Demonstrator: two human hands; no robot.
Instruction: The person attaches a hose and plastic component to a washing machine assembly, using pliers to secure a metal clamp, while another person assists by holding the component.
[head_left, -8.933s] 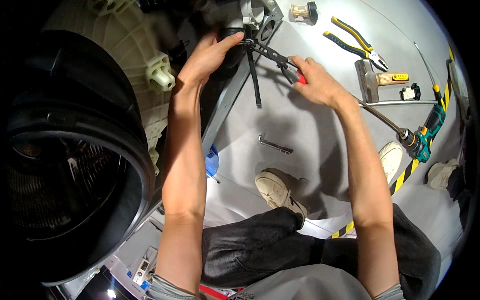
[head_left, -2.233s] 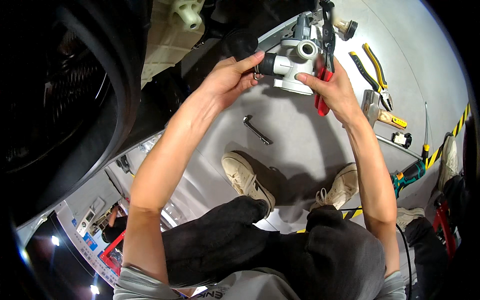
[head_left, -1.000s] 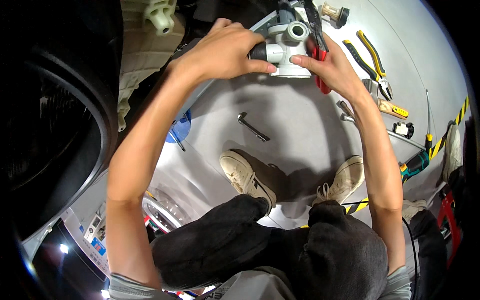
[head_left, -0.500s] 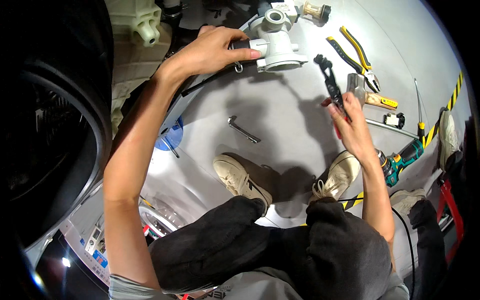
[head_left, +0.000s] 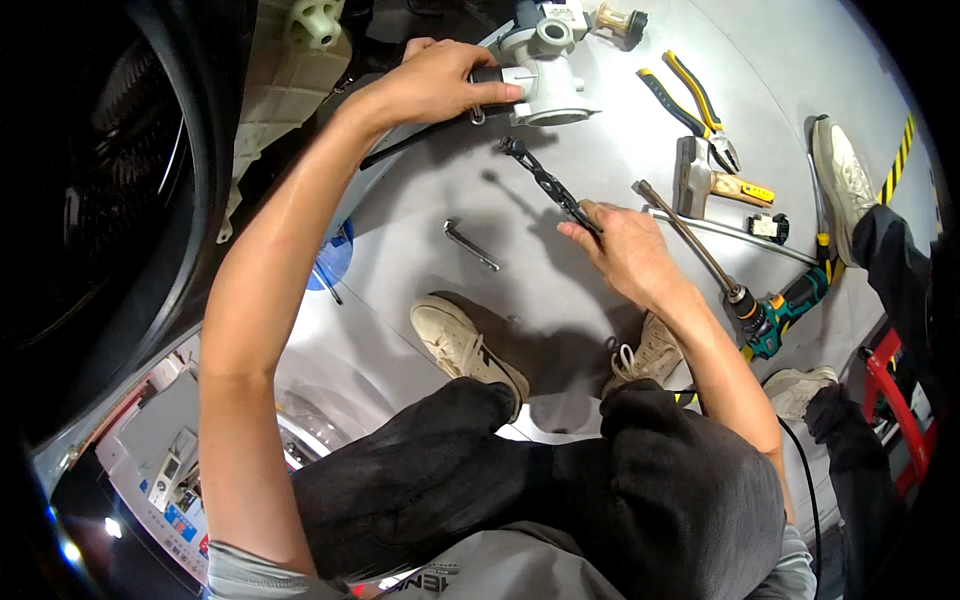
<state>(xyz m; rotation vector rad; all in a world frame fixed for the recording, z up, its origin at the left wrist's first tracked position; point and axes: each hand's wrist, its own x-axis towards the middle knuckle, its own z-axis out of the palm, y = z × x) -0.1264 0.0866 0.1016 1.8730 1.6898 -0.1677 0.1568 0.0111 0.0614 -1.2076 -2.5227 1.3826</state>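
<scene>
A pale grey plastic pump housing (head_left: 552, 95) with several round ports stands at the far middle. My left hand (head_left: 435, 85) is closed around the black hose end (head_left: 487, 75) on its left spout, the thumb lying along the spout. A small metal clamp (head_left: 477, 115) shows just under those fingers. In my right hand (head_left: 630, 250) is a pair of black pliers (head_left: 548, 182), gripped by the handles, which my fingers mostly hide. The pliers' jaws point up and left, a short way below the housing and apart from it.
A metal spanner (head_left: 470, 246) lies on the grey floor. To the right are yellow-and-black pliers (head_left: 712, 130), a hammer (head_left: 692, 178), a drill (head_left: 768, 325) with a long bit, and a filter plug (head_left: 620, 22). A large dark drum opening (head_left: 185, 190) is at left; another person's shoe (head_left: 845, 170) stands at right.
My right hand has brought the pliers left, toward the hose end. The left hand keeps its grip on the hose. The other person's foot has stepped forward at the right.
</scene>
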